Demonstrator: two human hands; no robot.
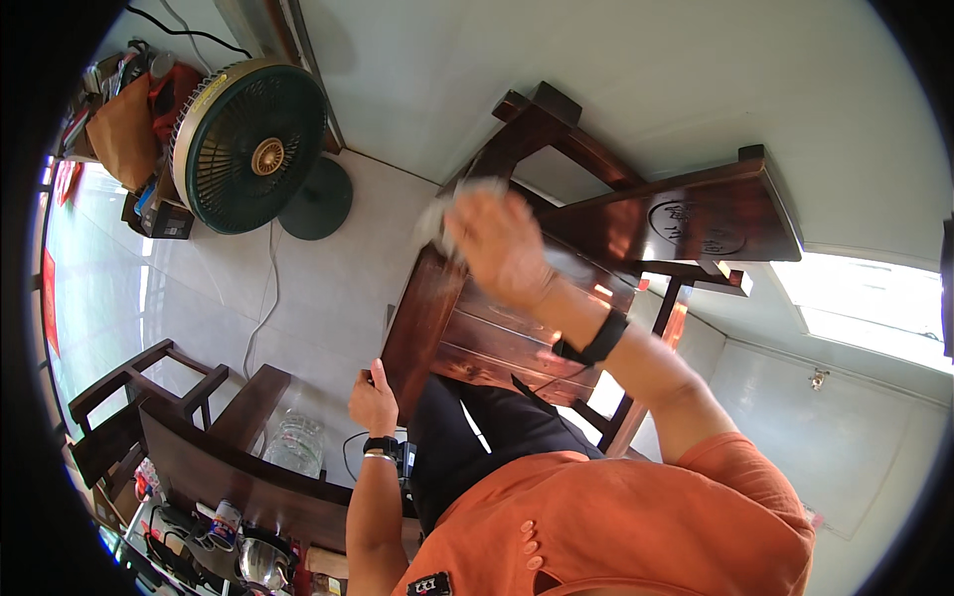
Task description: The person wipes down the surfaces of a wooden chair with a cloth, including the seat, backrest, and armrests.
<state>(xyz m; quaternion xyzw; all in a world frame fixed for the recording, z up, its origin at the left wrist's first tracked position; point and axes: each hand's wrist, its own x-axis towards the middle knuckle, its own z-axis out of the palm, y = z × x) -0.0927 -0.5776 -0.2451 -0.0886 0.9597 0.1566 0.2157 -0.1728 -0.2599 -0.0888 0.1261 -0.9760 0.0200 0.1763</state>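
A dark reddish wooden bench (488, 320) with a slatted seat stands before me. My right hand (498, 242), blurred by motion, presses a pale cloth (440, 223) at the far corner of its seat, close to the armrest (514, 145). Part of the cloth is hidden beneath the palm. At the near end of the seat's front board (421, 320), my left hand (374, 401) grips the edge with its thumb up. Carved characters mark the bench's backrest panel (671, 223).
A green standing fan (257, 149) is on the tiled floor, its cable (272, 298) trailing nearby. Behind my left arm is another wooden seat (223, 447), with a clear plastic bottle (297, 443) beside it. A metal kettle (264, 562) stands among clutter. Boxes and bags fill the far left corner.
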